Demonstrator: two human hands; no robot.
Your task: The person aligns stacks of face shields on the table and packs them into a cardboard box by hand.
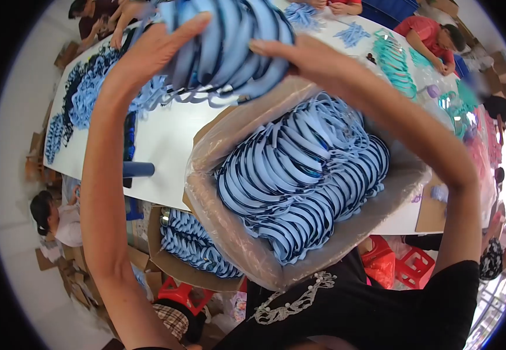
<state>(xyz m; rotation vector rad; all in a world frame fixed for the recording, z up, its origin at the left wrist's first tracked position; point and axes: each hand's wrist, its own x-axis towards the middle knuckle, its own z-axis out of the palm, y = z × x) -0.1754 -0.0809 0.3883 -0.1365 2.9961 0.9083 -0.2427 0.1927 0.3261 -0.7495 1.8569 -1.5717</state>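
Note:
Between my two hands is a thick stack of nested light-blue goggles (227, 46) with dark lenses and straps, slightly blurred. My left hand (168, 44) presses the stack's left side, thumb across the front. On its right side, my right hand (302, 55) grips with the thumb on the front; most fingers of both hands are hidden behind. Below the stack sits an open carton (206, 198) lined with clear plastic. Inside it, more blue goggles (299, 181) lie in curved, packed rows with straps bunched between them.
A white table (165, 134) bears loose blue straps (86, 96), a dark blue cylinder (139, 169) and green goggles (393, 64). Another carton (155, 239) of blue pieces stands lower left. Red stools (413, 268) are beneath the table. Several people, including one in red (422, 35), sit around.

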